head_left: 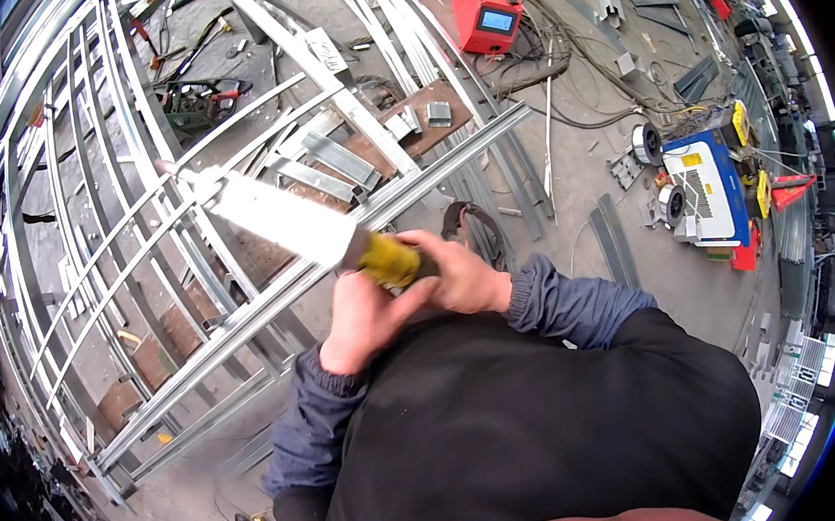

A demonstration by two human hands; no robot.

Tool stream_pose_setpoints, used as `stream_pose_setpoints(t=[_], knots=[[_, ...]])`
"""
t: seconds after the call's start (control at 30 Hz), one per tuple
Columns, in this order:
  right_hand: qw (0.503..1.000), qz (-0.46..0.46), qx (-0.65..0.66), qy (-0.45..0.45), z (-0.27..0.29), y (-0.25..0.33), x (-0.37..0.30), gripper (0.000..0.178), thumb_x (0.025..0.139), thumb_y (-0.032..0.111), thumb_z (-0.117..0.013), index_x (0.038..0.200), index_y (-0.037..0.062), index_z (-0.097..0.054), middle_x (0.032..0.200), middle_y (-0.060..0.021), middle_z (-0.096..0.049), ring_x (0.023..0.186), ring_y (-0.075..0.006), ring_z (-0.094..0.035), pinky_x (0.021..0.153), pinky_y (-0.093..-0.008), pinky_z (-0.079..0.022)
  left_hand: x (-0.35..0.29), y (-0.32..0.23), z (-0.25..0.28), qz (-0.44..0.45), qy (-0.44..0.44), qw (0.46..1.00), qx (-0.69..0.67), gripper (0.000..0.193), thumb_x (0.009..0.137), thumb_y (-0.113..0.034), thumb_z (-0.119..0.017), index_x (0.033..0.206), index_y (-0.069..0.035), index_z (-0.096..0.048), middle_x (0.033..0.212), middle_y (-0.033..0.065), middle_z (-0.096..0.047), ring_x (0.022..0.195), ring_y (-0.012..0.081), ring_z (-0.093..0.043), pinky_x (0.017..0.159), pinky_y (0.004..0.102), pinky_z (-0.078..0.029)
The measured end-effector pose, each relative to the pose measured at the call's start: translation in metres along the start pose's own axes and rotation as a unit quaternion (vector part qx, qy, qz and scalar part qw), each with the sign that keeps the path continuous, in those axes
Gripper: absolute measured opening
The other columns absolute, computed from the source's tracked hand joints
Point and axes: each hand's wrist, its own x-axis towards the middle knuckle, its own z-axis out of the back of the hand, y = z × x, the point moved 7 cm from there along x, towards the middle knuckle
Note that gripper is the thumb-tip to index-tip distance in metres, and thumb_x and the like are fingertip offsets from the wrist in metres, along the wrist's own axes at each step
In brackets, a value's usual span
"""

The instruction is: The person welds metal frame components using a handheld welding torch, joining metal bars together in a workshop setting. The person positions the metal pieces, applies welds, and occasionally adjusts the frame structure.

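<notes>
My left hand (pixel 358 321) and my right hand (pixel 464 271) are both closed around the near end of a long tool-like cylinder (pixel 283 218). Its body is bright, white or silver, and glare washes out its detail. Near my fingers it carries a yellow section (pixel 389 260), with a dark end partly covered by my right hand. A narrow tip points away to the far left, over a welded-looking frame of galvanised metal bars (pixel 449 165). I cannot make out what kind of tool it is.
Loose metal offcuts (pixel 337 158) lie on a brown plate within the frame. Beyond stands a red machine (pixel 486 8) with a small screen, its cables trailing over the floor. At right sits a blue and white machine (pixel 708 192) beside wire spools (pixel 645 143). Metal channels (pixel 615 241) lie nearby.
</notes>
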Motion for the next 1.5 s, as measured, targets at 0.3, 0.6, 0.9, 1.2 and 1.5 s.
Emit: stream_pose_setpoints(t=[0.3, 0.6, 0.9, 1.2, 1.5], knots=[[0.975, -0.116, 0.115, -0.153, 0.106, -0.08, -0.099, 0.055, 0.087, 0.004, -0.082, 0.138, -0.0024, -0.063, 0.121, -0.0049, -0.074, 0.11, -0.0123, -0.068, 0.099, -0.0306, -0.055, 0.018, 0.144, 0.065, 0.077, -0.014, 0.887, 0.454, 0.086, 0.065, -0.029, -0.098, 0.14, -0.006, -0.062, 0.134, 0.0143, -0.064, 0.127, 0.0351, -0.06, 0.111, 0.0455, -0.049], [0.952, -0.19, 0.132, -0.202, 0.143, -0.105, -0.155, 0.057, 0.086, 0.003, -0.081, 0.14, -0.0022, -0.065, 0.125, -0.0042, -0.073, 0.113, -0.013, -0.067, 0.103, -0.032, -0.052, -0.019, 0.246, 0.088, 0.13, 0.094, 0.862, 0.482, 0.076, 0.07, -0.028, -0.094, 0.135, -0.007, -0.062, 0.124, 0.0121, -0.064, 0.12, 0.0354, -0.062, 0.099, 0.0475, -0.053], [0.936, -0.219, 0.136, -0.239, 0.077, -0.096, -0.164, 0.055, 0.086, 0.001, -0.081, 0.139, -0.0025, -0.065, 0.126, -0.0027, -0.072, 0.115, -0.0123, -0.065, 0.105, -0.0309, -0.051, -0.048, 0.228, 0.091, -0.004, -0.027, 0.896, 0.443, 0.064, 0.081, -0.032, -0.09, 0.138, -0.01, -0.069, 0.12, 0.0089, -0.064, 0.115, 0.0328, -0.06, 0.097, 0.0452, -0.05], [0.935, -0.249, 0.15, -0.203, 0.027, -0.083, -0.16, 0.055, 0.084, 0.001, -0.083, 0.137, -0.0031, -0.066, 0.125, -0.0036, -0.073, 0.115, -0.0118, -0.065, 0.106, -0.0317, -0.051, -0.049, 0.236, 0.089, 0.003, -0.043, 0.91, 0.413, 0.057, 0.083, -0.028, -0.087, 0.131, -0.004, -0.069, 0.119, 0.0124, -0.063, 0.114, 0.035, -0.059, 0.096, 0.0453, -0.048], [0.96, -0.23, 0.096, -0.129, 0.048, -0.062, -0.167, 0.057, 0.081, 0.002, -0.083, 0.135, -0.0029, -0.069, 0.126, -0.0067, -0.074, 0.115, -0.0151, -0.068, 0.103, -0.0321, -0.053, -0.052, 0.219, 0.1, -0.004, -0.046, 0.928, 0.37, 0.055, 0.084, -0.024, -0.087, 0.13, 0.0, -0.067, 0.119, 0.0154, -0.062, 0.112, 0.0386, -0.064, 0.097, 0.0466, -0.053]])
